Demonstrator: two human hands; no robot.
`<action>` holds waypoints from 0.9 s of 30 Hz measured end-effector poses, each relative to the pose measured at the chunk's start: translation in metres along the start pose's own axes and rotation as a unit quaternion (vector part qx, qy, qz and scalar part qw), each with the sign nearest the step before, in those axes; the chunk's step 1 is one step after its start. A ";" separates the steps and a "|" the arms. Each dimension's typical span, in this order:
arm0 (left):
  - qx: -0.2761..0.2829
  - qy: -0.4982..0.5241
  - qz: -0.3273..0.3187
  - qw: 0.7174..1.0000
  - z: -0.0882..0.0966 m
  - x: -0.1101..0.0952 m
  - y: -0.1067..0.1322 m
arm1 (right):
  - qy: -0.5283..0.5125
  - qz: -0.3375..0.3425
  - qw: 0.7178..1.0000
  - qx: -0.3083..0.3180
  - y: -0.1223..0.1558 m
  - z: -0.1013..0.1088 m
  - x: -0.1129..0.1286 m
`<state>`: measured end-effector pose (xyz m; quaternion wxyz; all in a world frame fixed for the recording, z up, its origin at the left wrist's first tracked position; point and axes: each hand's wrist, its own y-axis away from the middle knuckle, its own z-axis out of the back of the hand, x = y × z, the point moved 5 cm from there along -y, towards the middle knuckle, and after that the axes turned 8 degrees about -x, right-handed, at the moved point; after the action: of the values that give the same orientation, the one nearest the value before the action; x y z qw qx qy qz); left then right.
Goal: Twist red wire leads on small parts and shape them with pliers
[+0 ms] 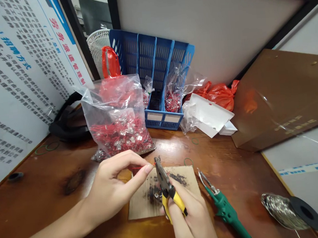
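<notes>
My left hand [117,188] pinches a thin red wire [140,167] between thumb and forefinger, above a scorched piece of cardboard [143,204]. My right hand [193,219] grips yellow-handled pliers [167,190], whose jaw tips meet the free end of the red wire. A clear plastic bag [117,118] full of small red-wired parts stands just behind my left hand.
A green-handled soldering iron [223,207] lies right of the cardboard, and a solder spool [293,211] sits at the table's right edge. Behind are a blue file rack [155,68], red bags [220,94], a white box [211,116] and a brown carton [281,98].
</notes>
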<state>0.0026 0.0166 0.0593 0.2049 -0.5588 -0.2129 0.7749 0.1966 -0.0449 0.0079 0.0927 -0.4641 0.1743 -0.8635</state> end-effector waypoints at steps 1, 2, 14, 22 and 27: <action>0.002 0.001 0.001 1.000 0.000 0.000 0.000 | -0.008 -0.018 1.000 0.007 0.000 -0.001 -0.001; 0.005 0.004 0.002 1.000 0.000 0.000 0.000 | -0.020 -0.036 0.999 0.018 0.000 -0.001 -0.002; 0.033 0.030 -0.007 0.999 -0.001 0.004 0.006 | -0.185 -0.265 0.924 0.206 0.002 -0.012 -0.001; 0.032 0.030 -0.009 0.999 0.001 0.002 0.005 | -0.170 -0.220 0.954 0.111 0.008 -0.004 -0.023; 0.039 0.036 -0.016 0.998 0.000 0.002 0.006 | -0.207 -0.266 0.928 0.157 0.006 -0.009 -0.018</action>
<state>0.0019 0.0134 0.0543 0.2463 -0.5744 -0.1840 0.7587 0.1987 -0.0427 -0.0129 -0.0348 -0.6417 -0.1170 -0.7572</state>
